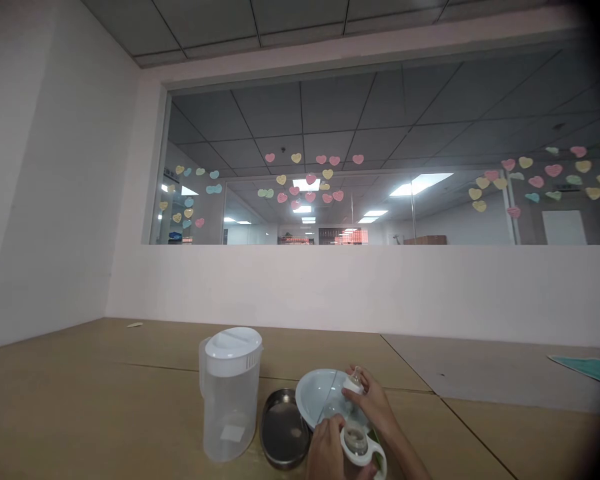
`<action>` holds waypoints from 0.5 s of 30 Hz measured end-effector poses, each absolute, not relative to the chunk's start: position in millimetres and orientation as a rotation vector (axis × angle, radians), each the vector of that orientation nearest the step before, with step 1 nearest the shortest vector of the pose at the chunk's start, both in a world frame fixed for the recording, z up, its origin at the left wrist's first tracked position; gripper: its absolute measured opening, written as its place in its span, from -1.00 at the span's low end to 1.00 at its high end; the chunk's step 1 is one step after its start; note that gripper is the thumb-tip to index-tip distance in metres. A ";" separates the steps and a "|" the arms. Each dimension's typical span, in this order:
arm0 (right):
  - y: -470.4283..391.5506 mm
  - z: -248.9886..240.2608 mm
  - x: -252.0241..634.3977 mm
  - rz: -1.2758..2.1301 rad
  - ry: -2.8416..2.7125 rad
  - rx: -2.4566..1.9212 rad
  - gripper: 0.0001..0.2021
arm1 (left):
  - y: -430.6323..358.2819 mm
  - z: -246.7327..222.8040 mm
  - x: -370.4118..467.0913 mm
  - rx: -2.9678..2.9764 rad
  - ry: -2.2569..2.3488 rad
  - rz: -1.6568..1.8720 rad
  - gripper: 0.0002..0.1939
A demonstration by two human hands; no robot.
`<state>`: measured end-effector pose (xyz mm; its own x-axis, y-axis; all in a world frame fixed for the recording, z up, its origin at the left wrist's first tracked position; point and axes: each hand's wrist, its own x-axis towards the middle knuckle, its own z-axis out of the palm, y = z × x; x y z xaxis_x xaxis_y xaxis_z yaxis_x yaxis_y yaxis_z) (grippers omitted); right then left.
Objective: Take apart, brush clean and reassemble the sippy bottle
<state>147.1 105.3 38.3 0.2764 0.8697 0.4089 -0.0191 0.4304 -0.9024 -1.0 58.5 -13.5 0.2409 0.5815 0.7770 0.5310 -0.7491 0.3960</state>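
Note:
My left hand is closed on a clear baby bottle with a white handled ring, low in the view; its mouth faces up, uncovered. Just above and to the right, my right hand grips a bottle top with a clear teat and white collar. The top is apart from the bottle, over the right side of a pale blue bowl. Something clear lies in the bowl, too indistinct to name. A bit of green shows behind the bottle's handle.
Left of the bowl sits an oval metal dish. A tall translucent pitcher with a white lid stands further left. A teal item lies at the far right, and a small pale piece at the back left.

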 end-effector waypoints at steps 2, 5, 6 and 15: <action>106.8 36.0 149.1 0.678 -1.149 -0.974 -0.45 | 57.3 -11.1 -2.6 2.449 1.072 1.564 -0.43; 106.8 33.6 152.9 0.612 -1.181 -1.040 -0.54 | 50.1 -3.1 -6.9 2.517 0.986 1.495 -0.46; 106.0 33.4 153.8 0.599 -1.188 -1.061 -0.56 | 46.3 0.3 -8.3 2.529 0.971 1.469 -0.47; 93.8 37.2 151.7 0.432 -1.250 -1.160 -0.64 | 19.1 20.1 -12.2 2.476 1.036 1.364 -0.53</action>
<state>151.7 93.8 37.2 0.3292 0.7974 0.5058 0.3154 0.4120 -0.8548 -12.2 19.1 20.1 0.3555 0.6225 0.6972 0.5042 -0.7558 0.4178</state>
